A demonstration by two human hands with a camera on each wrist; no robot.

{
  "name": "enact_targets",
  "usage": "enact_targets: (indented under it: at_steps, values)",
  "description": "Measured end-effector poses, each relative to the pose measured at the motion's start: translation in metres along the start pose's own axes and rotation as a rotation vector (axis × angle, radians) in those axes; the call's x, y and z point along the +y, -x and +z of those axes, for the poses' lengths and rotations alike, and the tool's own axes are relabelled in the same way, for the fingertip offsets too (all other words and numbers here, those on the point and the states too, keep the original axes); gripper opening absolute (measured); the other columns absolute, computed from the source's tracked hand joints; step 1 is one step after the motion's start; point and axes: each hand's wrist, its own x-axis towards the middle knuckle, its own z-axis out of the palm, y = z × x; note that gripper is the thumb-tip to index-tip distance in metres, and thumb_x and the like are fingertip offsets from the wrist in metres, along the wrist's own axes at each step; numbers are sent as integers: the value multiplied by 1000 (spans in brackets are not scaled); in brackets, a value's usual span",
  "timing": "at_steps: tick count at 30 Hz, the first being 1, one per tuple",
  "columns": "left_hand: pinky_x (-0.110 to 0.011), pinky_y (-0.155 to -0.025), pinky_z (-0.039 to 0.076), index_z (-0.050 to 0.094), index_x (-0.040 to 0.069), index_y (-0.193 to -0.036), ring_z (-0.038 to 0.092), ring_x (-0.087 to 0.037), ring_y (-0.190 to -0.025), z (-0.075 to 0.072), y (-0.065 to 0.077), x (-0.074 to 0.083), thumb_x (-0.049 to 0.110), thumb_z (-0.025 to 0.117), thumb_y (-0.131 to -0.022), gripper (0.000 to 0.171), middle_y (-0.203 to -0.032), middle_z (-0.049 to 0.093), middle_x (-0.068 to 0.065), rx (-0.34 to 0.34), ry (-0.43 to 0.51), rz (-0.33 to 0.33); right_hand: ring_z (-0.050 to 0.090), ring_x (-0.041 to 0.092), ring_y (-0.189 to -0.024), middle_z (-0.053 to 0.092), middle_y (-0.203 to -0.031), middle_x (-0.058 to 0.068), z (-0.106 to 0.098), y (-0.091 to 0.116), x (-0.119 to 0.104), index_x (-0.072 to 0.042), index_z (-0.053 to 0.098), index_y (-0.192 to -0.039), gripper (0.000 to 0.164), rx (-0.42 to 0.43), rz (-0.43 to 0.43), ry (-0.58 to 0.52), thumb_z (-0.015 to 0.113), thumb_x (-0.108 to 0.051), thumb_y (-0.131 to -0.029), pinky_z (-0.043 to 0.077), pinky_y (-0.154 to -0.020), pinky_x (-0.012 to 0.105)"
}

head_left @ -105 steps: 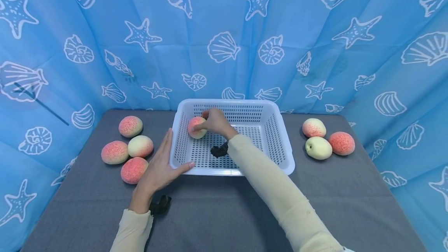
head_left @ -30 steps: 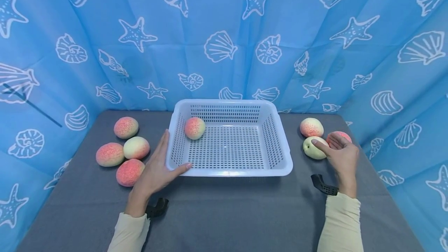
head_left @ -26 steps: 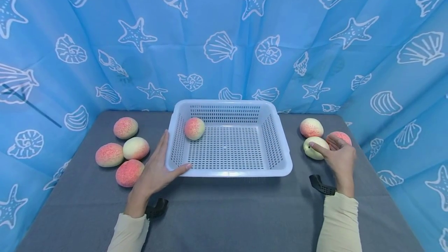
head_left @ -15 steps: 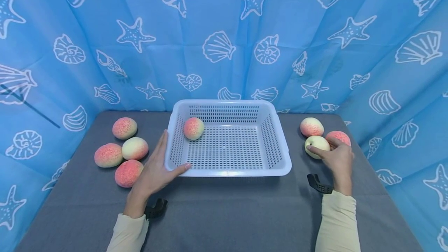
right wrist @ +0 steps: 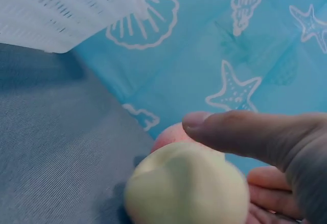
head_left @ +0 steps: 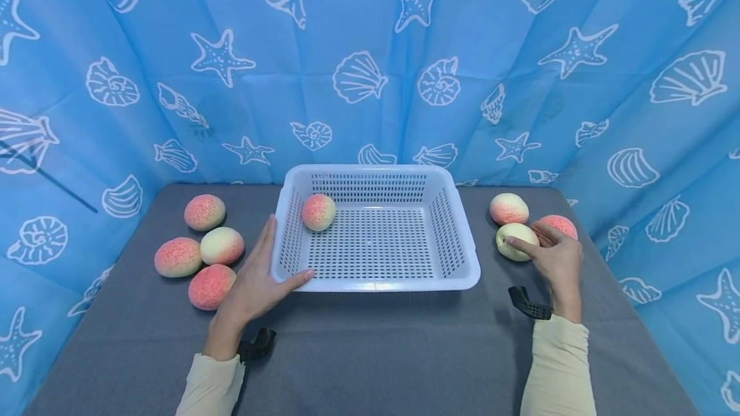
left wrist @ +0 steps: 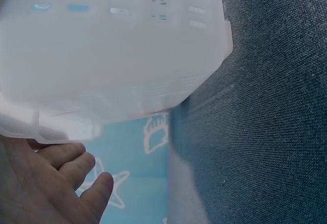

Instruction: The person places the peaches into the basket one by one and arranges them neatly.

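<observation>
My left hand (head_left: 254,287) rests against the left front corner of a white plastic basket (head_left: 376,286), fingers straight along its side and thumb on the front rim. Inside, at the left, lies one pink-and-cream peach (head_left: 318,212). To the basket's right my right hand (head_left: 559,268) holds a pale yellow peach (head_left: 514,234) on the table, thumb over it and the other fingers at its right side. In the right wrist view the thumb reaches across above this pale peach (right wrist: 184,188). A red peach (head_left: 559,225) is partly hidden behind that hand, and a cream-and-pink peach (head_left: 509,208) touches the pale one.
Several peaches (head_left: 178,257) lie grouped on the grey cloth (head_left: 370,352) left of the basket. A blue curtain (head_left: 312,50) with shells and starfish hangs behind the table. Each wrist wears a black mount (head_left: 528,303).
After leaving a peach in the basket, my right hand has moved to the right-hand group and closed onto the pale peach. That peach and its upper neighbour have shifted slightly left. My left hand stays put.
</observation>
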Motion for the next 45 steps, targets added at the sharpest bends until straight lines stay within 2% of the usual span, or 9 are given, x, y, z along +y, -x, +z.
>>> enact_targets:
  at_steps: [8, 13, 21, 25, 28, 30, 34, 37, 45]
  values:
    - [-71, -110, 25, -12, 35, -161, 27, -42, -147, 0, 0, 0, 55, 81, -82, 124, -170, 0, -7, -2, 15, 6, 49, 34, -135, 51, -148, 21, 8, -3, 5, 2, 50, -148, 75, 31, -22, -85, 85, -19, -85, 39, -111, 51]
    - [-72, -110, 25, -12, 35, -161, 27, -42, -147, -1, 0, 0, 58, 80, -81, 124, -170, 0, -5, -7, 29, 13, 50, 32, -135, 53, -147, 19, 9, -4, 5, 0, 52, -147, 73, 50, -23, -103, 85, -19, -85, 40, -111, 47]
    - [-71, -110, 25, -12, 36, -161, 28, -41, -146, 0, -2, -1, 52, 81, -82, 123, -170, 1, -6, -7, 44, 24, 54, 30, -132, 56, -144, 17, 9, -4, 4, -2, 55, -145, 71, 82, -2, -81, 85, -25, -84, 44, -109, 42]
    - [-72, -110, 25, -12, 35, -161, 26, -42, -147, -1, -2, -1, 59, 79, -81, 123, -170, 0, -7, -8, 35, 21, 59, 23, -116, 61, -137, 16, 9, -3, 4, -2, 60, -140, 69, 117, 29, -65, 86, -30, -83, 50, -96, 31]
    - [-72, -110, 25, -12, 35, -161, 27, -42, -147, -1, -2, -1, 59, 79, -81, 124, -170, 0, -7, -8, 34, 19, 57, 21, -109, 62, -134, 16, 9, -3, 5, -1, 62, -138, 69, 125, 33, -55, 87, -33, -82, 48, -84, 24]
    - [-72, -109, 25, -12, 35, -161, 26, -43, -147, -1, -2, -1, 57, 80, -82, 123, -170, 0, -7, -9, 34, 18, 57, 24, -112, 61, -136, 18, 10, -4, 6, 1, 60, -139, 72, 108, 38, -42, 86, -35, -82, 49, -85, 26]
    - [-73, -109, 24, -12, 35, -161, 24, -43, -148, -1, -1, -1, 56, 80, -82, 123, -170, -1, -6, -11, 34, 15, 52, 33, -121, 55, -141, 24, 16, -4, 8, 4, 53, -144, 83, 51, 65, -32, 84, -42, -83, 48, -99, 43]
    - [-73, -109, 25, -12, 35, -161, 25, -43, -147, 0, -2, -2, 57, 79, -82, 123, -170, 0, -6, -8, 33, 13, 50, 36, -122, 52, -142, 26, 20, -5, 10, 5, 51, -145, 87, 11, 80, -48, 83, -45, -82, 44, -103, 50]
    - [-72, -108, 28, -11, 37, -161, 33, -42, -143, 1, -1, -2, 58, 80, -81, 123, -170, 1, -5, 0, 44, 11, 46, 40, -121, 47, -142, 28, 18, -7, 12, 5, 45, -148, 86, -165, 53, -44, 84, -37, -84, 38, -106, 56]
